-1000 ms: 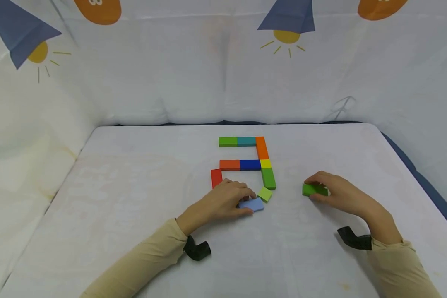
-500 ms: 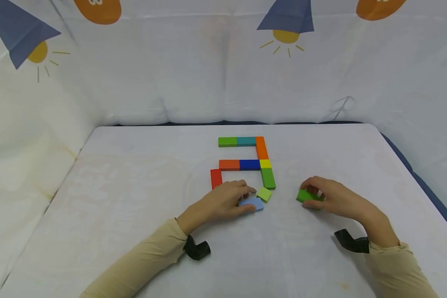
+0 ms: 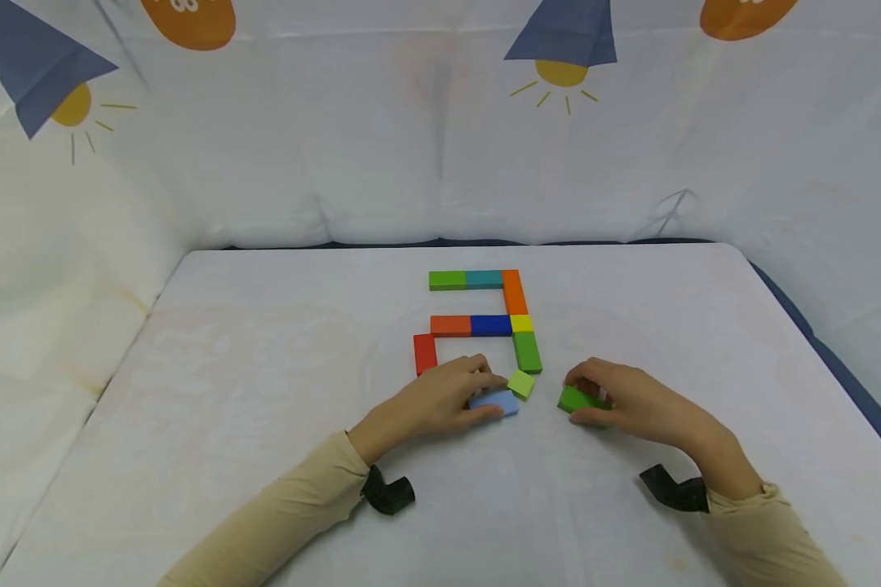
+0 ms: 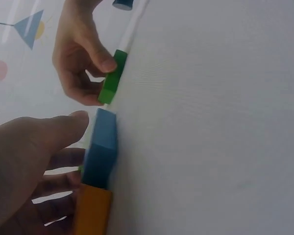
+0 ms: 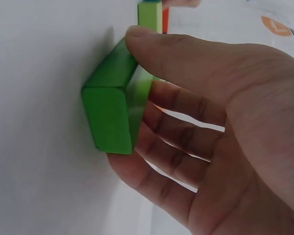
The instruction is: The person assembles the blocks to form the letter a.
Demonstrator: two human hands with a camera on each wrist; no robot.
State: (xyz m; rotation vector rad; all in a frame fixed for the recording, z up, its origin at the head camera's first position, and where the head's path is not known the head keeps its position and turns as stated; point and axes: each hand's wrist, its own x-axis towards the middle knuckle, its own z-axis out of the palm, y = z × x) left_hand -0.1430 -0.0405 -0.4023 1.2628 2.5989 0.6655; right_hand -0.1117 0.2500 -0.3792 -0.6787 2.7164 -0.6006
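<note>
My right hand [image 3: 639, 399] pinches a green block [image 3: 576, 399] between thumb and fingers, just right of a pattern of coloured blocks; the right wrist view shows the block's end face. Over a light blue block [image 3: 498, 401] rests my left hand [image 3: 440, 395], its index finger reaching toward a small lime block [image 3: 520, 384] that lies at a slant. In the left wrist view, the thumb lies by the light blue block with the fingers behind it. An orange block [image 4: 93, 210] adjoins it there, hidden by the hand in the head view.
Behind my hands, blocks lie in rows: green [image 3: 447, 280], teal [image 3: 484, 280], orange [image 3: 515, 292], red-orange [image 3: 450, 326], dark blue [image 3: 490, 325], yellow [image 3: 521, 323], green [image 3: 526, 352] and red [image 3: 425, 354]. The white table [image 3: 279, 326] meets a white printed curtain [image 3: 338, 147].
My right hand has moved left and toward the near edge with the green block, coming closer to the lime block. The left hand stays in place; its index finger has straightened somewhat.
</note>
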